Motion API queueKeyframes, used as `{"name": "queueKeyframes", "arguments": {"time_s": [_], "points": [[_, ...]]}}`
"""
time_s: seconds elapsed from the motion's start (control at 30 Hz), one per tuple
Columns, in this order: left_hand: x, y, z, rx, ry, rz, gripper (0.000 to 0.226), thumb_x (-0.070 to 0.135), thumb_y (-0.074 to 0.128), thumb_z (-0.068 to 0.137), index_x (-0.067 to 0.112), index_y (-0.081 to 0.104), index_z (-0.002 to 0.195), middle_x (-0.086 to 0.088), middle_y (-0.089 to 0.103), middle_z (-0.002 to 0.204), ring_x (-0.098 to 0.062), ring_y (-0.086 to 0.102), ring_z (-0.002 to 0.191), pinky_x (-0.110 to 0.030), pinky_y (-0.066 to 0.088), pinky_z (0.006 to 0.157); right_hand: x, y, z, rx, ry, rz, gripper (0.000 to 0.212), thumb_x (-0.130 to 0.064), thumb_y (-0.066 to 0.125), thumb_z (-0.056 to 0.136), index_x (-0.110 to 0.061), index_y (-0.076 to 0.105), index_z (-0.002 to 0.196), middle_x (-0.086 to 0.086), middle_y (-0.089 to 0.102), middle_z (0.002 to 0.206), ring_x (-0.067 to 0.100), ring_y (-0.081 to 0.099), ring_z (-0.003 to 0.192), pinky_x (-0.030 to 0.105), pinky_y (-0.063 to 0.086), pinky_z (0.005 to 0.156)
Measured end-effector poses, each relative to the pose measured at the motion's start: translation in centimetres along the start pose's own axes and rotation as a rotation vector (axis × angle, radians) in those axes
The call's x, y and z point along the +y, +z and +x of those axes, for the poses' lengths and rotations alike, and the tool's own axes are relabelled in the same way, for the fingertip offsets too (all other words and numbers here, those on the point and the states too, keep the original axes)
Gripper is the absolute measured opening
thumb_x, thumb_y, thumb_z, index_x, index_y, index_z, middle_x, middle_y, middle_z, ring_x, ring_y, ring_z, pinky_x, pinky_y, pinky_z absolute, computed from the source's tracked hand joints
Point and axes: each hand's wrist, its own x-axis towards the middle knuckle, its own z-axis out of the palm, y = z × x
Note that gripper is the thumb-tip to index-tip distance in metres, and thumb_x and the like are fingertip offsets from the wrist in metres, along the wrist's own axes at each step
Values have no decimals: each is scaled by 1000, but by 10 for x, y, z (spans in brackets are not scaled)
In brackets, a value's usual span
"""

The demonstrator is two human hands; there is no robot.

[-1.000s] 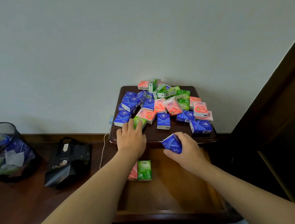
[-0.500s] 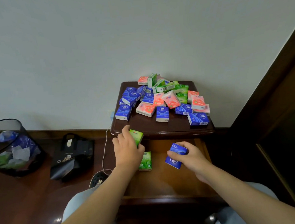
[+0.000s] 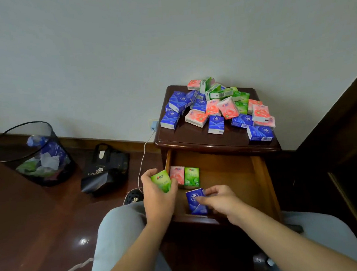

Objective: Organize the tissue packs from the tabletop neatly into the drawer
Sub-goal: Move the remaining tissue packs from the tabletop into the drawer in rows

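Several blue, pink and green tissue packs lie heaped on the dark wooden nightstand top. Below it the drawer stands pulled out. A pink pack and a green pack lie side by side at its back left. My left hand grips a light green pack over the drawer's left edge. My right hand holds a blue pack low in the drawer near its front.
A black mesh bin with waste stands at the left by the wall. A black bag leans beside it. A white cable runs from a wall plug down to a floor socket. My knees frame the drawer's front.
Both hands have come down from the tabletop edge into the drawer, each with its pack. The view has tilted down, so the pink pack now shows beside the green one.
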Motion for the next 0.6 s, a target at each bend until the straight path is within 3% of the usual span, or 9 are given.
{"name": "queueKeyframes", "arguments": {"time_s": [0.07, 0.2, 0.33, 0.43, 0.6], "points": [[0, -4, 2, -11, 8, -53, 66, 29, 89, 80, 41, 41, 123, 20, 53, 115, -4, 62, 104, -13, 55, 78, -1, 13, 1, -13, 4, -17, 37, -16, 88, 84, -9, 65, 111, 12, 74, 105, 15, 66, 71, 22, 50, 54], [-2, -7, 5, 7, -34, -112, 60, 24, 86, 84, 34, 47, 128, 9, 58, 119, -10, 63, 107, -40, 63, 84, -7, 32, 10, -10, 35, -58, 37, -19, 89, 83, -10, 66, 112, 13, 73, 113, 29, 72, 102, 35, 59, 81], [-3, -11, 3, -18, -28, -162, 62, 13, 83, 86, 35, 47, 132, 12, 58, 124, 2, 61, 109, -29, 61, 88, -10, 48, 23, -25, 94, -57, 36, -16, 87, 85, -10, 65, 113, 14, 71, 117, 32, 71, 108, 48, 59, 98], [-5, -12, 3, -22, -49, -213, 58, 9, 78, 90, 37, 48, 131, 10, 60, 123, -1, 64, 108, -21, 60, 80, -11, 60, 30, -15, 119, -54, 32, -17, 87, 85, -12, 64, 106, 13, 73, 113, 31, 73, 104, 50, 59, 97], [-5, -11, 4, -11, -47, -231, 45, 16, 71, 97, 41, 49, 127, 18, 59, 118, 16, 57, 106, -8, 53, 70, -12, 76, 39, 22, 147, 21, 33, -15, 89, 82, -11, 61, 98, 16, 74, 109, 32, 76, 94, 52, 64, 86]]}}
